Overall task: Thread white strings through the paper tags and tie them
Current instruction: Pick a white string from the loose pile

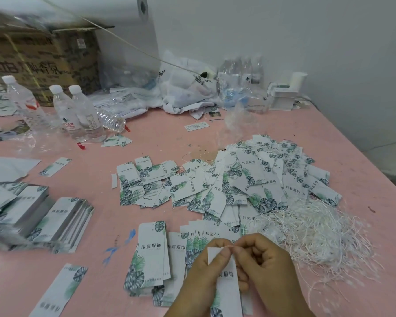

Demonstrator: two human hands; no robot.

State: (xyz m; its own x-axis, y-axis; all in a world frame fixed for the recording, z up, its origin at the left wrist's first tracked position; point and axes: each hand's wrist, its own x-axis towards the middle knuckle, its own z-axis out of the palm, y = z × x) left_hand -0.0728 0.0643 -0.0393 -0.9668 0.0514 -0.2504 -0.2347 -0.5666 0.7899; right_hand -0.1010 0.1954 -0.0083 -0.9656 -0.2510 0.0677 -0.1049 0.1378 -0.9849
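White card is what the work turns on just now: one paper tag [225, 280] stands upright between the two hands, its long axis running away from the person, printed leaf end nearest the body and plain end pointing toward the string heap [316, 232]. The left hand [206, 268] pinches the tag near its top edge, thumb across the face and fingers curled behind. The right hand [263, 261], closer to the heap than the left, has its thumb and forefinger closed together on a single white string [229, 246], which runs level across the tag's top edge; the other fingers are curled in loosely.

The string lies crosswise to the tag's long axis, right at the end where the hole should be. The hole itself is hidden by the fingertips, so I cannot tell whether the string has passed through it. Judging by the hold, the step in hand is threading or drawing the string through, with the knot to follow, and the right hand is the one placed to pull.

On the far side of the held tag from the person, and to its left, lie flat stacked tags [153, 252]; beyond those a big loose tag pile [249, 179] spreads over the pink table [101, 225], touching the heap.
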